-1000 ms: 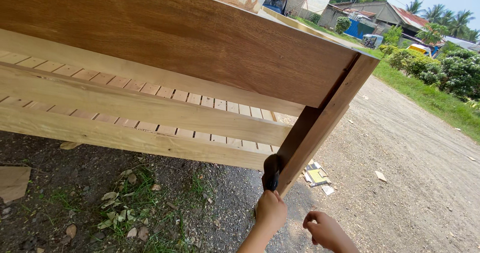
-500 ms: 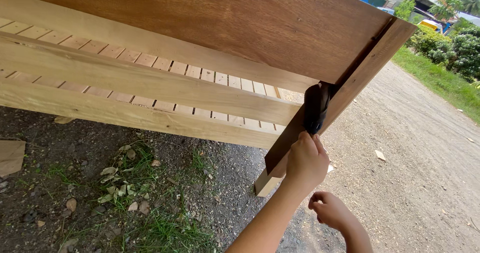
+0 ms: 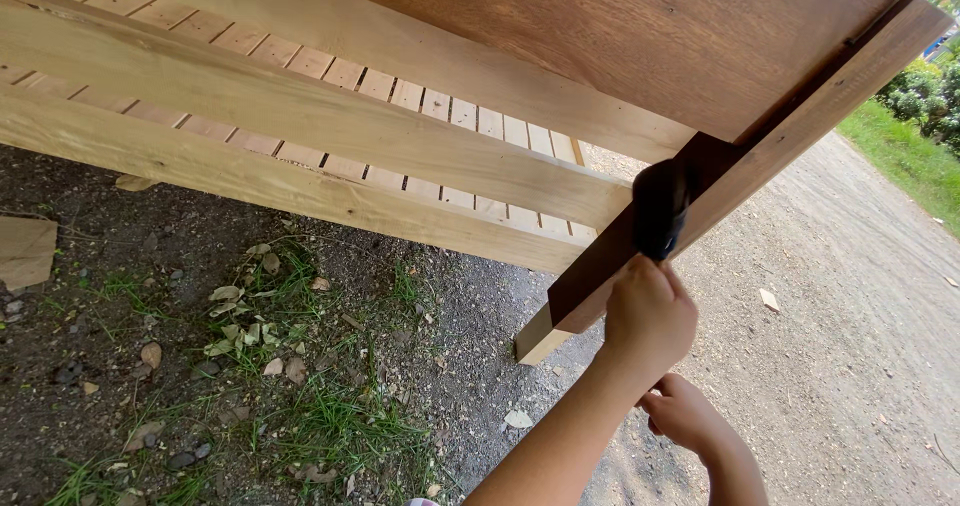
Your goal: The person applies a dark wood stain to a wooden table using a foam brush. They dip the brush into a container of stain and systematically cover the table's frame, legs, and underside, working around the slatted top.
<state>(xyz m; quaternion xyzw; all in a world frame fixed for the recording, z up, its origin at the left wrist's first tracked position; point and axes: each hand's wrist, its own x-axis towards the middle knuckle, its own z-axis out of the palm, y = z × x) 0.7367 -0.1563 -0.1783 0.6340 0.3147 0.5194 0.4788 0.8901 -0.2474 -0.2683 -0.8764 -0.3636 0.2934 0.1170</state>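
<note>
My left hand (image 3: 650,318) is raised and grips a black brush (image 3: 660,209), whose head presses against the slanted dark-stained wooden leg (image 3: 590,281) of a large wooden frame. The leg's cut lower end (image 3: 537,344) is pale bare wood. My right hand (image 3: 688,414) hangs lower, just below the left wrist, fingers curled with nothing visible in them. A dark brown stained panel (image 3: 600,36) spans the top, and pale unstained rails (image 3: 300,126) with slats (image 3: 420,101) run to the left.
Dark soil with grass tufts (image 3: 330,416), dry leaves and small stones lies under the frame. A gravel path (image 3: 850,346) runs on the right, with green grass and bushes (image 3: 920,116) beyond. A flat piece of board (image 3: 25,251) lies at the far left.
My left hand has carried the brush up along the slanted leg, from near its lower end to about halfway. The view has tilted closer to the frame.
</note>
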